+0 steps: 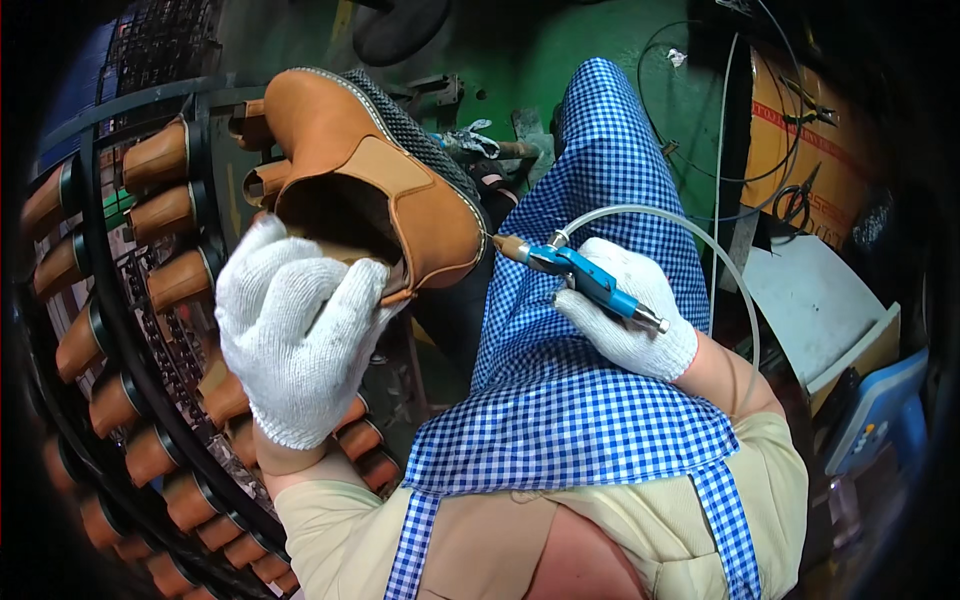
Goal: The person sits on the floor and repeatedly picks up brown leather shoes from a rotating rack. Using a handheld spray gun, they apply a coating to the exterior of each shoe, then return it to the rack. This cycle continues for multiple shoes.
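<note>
A tan leather ankle boot [335, 125] with pale stitching and a dark ridged sole lies on its side, its opening turned toward me. My left hand [300, 325], in a white knit glove, is closed on the edge of the opening. Also gloved in white, my right hand [635, 300] wraps round a blue applicator gun [600, 285] with a brass-coloured nozzle. A clear hose [690, 222] curves from the gun over my right wrist. The thin nozzle tip points at the boot's heel, close to the stitched seam; whether it touches, I cannot tell.
On the left stands a dark rack [95, 215] with rows of brown boots [165, 215]. To the right are a cardboard box [790, 130], black-handled scissors [797, 203], a white sheet [830, 300] and a blue device [880, 410]. A blue checked apron [590, 420] covers my lap.
</note>
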`<state>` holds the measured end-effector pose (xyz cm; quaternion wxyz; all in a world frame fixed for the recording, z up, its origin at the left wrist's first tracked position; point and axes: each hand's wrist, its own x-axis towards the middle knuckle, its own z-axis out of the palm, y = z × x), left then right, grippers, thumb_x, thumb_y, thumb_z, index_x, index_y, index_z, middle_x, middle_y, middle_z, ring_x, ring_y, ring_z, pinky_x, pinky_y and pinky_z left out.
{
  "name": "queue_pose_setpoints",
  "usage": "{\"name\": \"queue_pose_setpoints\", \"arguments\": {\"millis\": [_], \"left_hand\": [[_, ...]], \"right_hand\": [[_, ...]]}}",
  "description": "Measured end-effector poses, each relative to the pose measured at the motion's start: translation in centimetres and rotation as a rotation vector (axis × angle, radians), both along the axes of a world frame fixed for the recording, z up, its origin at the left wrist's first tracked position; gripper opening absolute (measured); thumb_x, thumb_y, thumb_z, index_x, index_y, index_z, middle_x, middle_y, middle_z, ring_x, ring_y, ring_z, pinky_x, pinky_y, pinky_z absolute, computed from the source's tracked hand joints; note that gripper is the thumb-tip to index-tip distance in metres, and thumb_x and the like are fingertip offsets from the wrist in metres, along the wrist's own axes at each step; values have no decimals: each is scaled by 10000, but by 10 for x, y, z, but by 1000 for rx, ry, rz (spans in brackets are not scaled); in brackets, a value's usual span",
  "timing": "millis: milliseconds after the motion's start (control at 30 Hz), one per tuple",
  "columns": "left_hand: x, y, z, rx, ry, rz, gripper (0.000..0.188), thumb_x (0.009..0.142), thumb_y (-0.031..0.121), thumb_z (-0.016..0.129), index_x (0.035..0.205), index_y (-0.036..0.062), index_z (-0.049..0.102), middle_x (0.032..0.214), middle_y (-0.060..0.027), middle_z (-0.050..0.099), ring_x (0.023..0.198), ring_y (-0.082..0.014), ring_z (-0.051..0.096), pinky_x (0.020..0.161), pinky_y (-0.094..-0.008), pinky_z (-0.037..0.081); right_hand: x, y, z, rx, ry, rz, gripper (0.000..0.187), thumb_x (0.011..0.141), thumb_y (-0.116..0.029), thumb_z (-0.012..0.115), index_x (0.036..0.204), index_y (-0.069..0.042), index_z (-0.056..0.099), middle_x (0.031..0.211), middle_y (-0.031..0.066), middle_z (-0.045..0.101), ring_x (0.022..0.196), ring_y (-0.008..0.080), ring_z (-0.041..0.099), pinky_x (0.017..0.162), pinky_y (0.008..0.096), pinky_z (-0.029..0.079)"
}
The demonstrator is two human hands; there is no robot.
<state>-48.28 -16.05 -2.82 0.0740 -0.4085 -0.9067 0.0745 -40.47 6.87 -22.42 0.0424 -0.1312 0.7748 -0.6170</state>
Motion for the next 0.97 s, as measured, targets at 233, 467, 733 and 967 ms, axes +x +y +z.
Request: {"name": "queue_pose_setpoints", "arguments": {"millis": [233,467,733,967], "left_hand": [[-22,29,-6,-39,59,-54,281,659,115,870,894,57,728,881,-83,643,1148,-330,693,1201,-650,381],[-47,48,-15,-9,97,-48,181,795,113,826,891,38,692,970,-147,668,1221,-359,656,1199,-646,351],[-104,56,-32,37,268,35,217,888,248,753,946,40,732,1028,-163,714,1024,-343,696,1018,-522,510],[-146,44,-35,38,281,171,252,920,254,739,878,20,657,871,-170,639,861,-374,660,767,-466,516]], "right_hand": [[2,9,3,48,88,-112,267,917,-278,804,839,-74,651,786,109,604,663,310,644,595,400,522],[-15,12,6,35,151,-239,197,911,-197,800,854,-64,667,771,117,596,654,312,643,581,395,520],[-74,-1,1,-50,231,-396,152,956,-159,780,928,-32,700,766,117,609,640,288,646,577,378,502],[-115,-32,-9,-122,226,-446,201,987,-228,751,979,-29,721,800,143,631,683,327,667,603,399,513]]}}
